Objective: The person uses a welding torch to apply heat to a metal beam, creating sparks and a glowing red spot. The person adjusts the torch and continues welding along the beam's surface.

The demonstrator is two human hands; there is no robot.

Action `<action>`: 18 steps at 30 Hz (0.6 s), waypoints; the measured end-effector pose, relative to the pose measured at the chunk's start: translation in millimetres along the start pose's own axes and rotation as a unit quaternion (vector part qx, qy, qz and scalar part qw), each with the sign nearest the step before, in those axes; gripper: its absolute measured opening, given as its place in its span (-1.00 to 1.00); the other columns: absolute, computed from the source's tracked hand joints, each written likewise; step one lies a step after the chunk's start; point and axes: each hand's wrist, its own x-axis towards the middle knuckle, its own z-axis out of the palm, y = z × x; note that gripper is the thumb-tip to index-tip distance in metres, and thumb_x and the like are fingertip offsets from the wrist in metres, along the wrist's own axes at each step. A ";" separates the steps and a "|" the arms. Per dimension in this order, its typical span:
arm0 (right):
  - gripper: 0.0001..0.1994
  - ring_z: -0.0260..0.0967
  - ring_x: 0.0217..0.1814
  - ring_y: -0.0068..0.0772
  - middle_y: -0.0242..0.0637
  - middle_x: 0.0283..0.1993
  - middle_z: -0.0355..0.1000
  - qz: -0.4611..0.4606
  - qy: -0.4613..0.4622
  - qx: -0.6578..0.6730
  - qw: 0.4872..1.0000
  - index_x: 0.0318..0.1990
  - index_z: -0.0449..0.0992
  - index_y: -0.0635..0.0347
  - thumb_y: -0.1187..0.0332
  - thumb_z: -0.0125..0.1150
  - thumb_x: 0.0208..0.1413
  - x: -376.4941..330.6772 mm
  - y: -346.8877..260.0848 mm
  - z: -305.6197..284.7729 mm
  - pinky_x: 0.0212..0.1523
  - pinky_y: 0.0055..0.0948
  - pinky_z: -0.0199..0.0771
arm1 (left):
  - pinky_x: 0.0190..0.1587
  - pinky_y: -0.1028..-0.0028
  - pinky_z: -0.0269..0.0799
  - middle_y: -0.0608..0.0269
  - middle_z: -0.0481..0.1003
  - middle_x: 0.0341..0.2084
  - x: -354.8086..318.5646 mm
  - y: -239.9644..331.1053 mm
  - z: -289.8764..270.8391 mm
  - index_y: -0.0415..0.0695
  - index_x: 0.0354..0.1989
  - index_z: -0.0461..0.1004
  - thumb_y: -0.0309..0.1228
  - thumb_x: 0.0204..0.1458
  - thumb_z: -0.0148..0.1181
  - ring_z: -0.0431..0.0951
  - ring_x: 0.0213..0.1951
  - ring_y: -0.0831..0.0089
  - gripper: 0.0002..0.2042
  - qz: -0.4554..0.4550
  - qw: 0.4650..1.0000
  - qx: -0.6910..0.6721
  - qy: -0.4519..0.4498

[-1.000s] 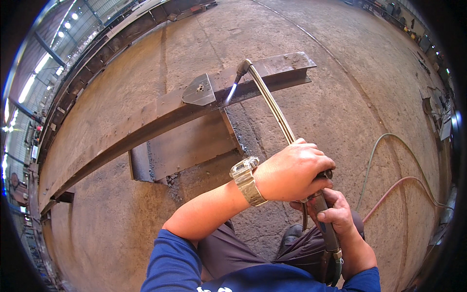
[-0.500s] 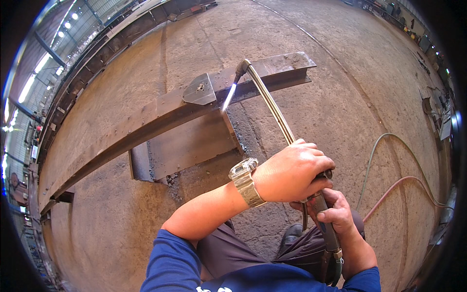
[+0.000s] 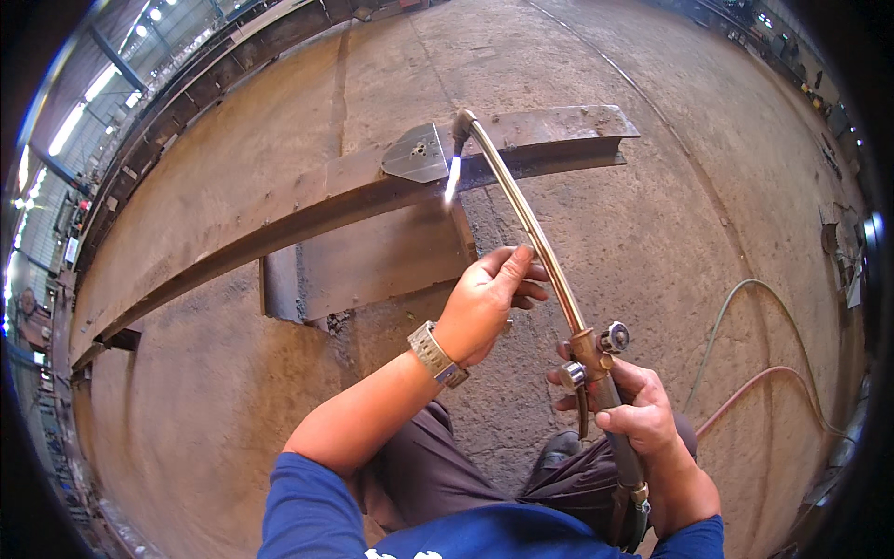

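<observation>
Head view is showing a gas torch (image 3: 561,289) slanting up and away from the person's lap, its dark, bent head hanging over a steel beam (image 3: 326,184). Slim tubes are gleaming brassy gold, leading down to two round silvery knobs (image 3: 615,337) and a dark grey handle (image 3: 628,455). Bright white flame (image 3: 453,179) is pointing down just beside a dark plate (image 3: 416,154) with small holes. The right hand (image 3: 643,405) is gripping the handle, fingers wrapping around it. The left hand (image 3: 489,298) is hovering beside the tubes, fingers loosely curling; whether they are pinching or touching anything cannot be told.
</observation>
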 end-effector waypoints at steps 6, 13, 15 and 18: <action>-0.17 0.36 0.23 -0.01 0.03 0.31 0.24 0.029 0.012 -0.087 0.996 0.31 0.19 0.47 0.41 0.29 -0.25 7.9 -4.4 8.2 0.08 -0.13 0.51 | -0.26 0.47 0.44 0.15 0.58 -0.34 3.4 2.7 5.9 -0.25 -0.13 0.48 -0.16 0.25 0.09 0.58 -0.30 0.43 -0.67 0.002 0.997 -0.071 -0.037; -0.26 0.46 0.04 -0.22 -0.07 0.11 0.39 0.032 0.010 -0.055 0.998 0.27 0.21 0.52 0.39 0.33 -0.11 10.5 -11.0 21.2 -0.06 -0.37 0.55 | -0.38 0.46 0.50 0.14 0.56 -0.39 0.2 3.4 5.7 -0.25 -0.16 0.46 -0.20 0.26 0.08 0.59 -0.41 0.41 -0.70 0.001 0.993 -0.114 -0.024; -0.24 0.47 0.01 -0.22 -0.06 0.08 0.40 0.040 0.009 -0.071 0.997 0.27 0.21 0.52 0.35 0.34 -0.12 9.1 -11.8 20.1 -0.11 -0.39 0.56 | -0.38 0.45 0.51 0.14 0.56 -0.40 -1.0 2.4 5.3 -0.25 -0.16 0.46 -0.21 0.26 0.08 0.59 -0.41 0.41 -0.70 -0.002 0.993 -0.117 -0.022; -0.22 0.49 -0.05 -0.26 -0.08 0.03 0.41 0.050 0.025 -0.070 0.996 0.25 0.23 0.52 0.30 0.36 -0.15 7.5 -6.6 16.1 -0.15 -0.42 0.55 | -0.38 0.45 0.52 0.14 0.56 -0.41 -1.4 0.6 3.8 -0.26 -0.16 0.45 -0.21 0.26 0.08 0.59 -0.41 0.40 -0.70 -0.002 0.993 -0.115 -0.020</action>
